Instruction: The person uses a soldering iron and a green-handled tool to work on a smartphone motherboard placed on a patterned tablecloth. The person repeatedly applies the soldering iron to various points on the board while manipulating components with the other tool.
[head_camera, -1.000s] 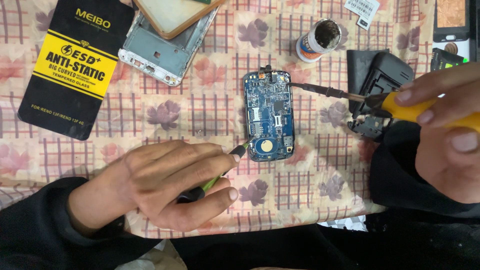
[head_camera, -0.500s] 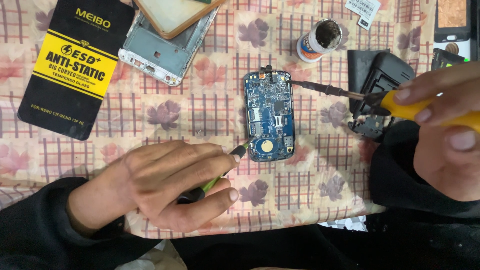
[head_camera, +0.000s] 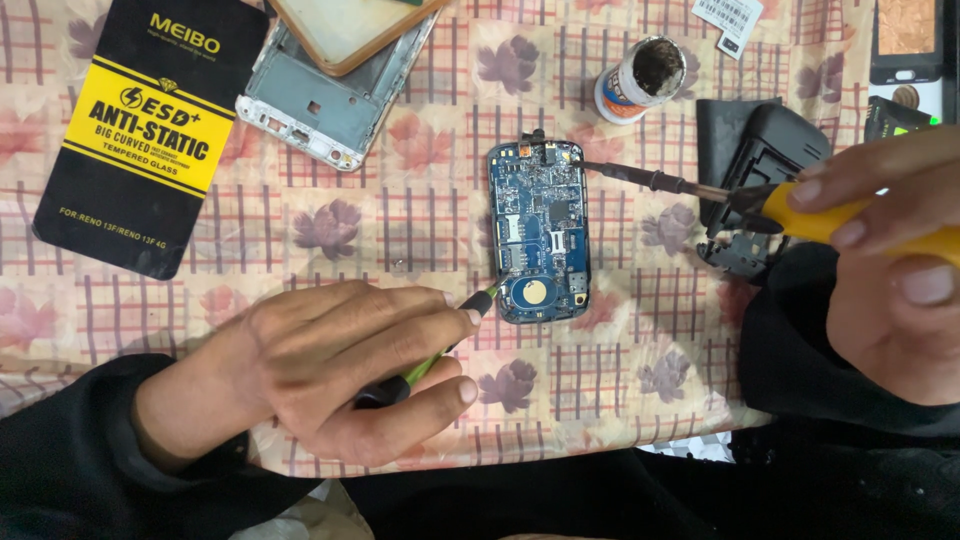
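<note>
While tweezers (head_camera: 440, 350) seemingly touch board (head_camera: 539, 232) edge, iron (head_camera: 700, 190) nears.

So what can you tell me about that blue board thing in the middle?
The blue rectangular circuit board lies flat on the flowered checked tablecloth, long side running up and down. It has rounded corners, tiny chips and silver metal parts, plus a round gold disc near its bottom. The green-handled tool in the left hand touches its lower left edge. The yellow-handled soldering iron in the right hand meets its upper right corner.
</note>
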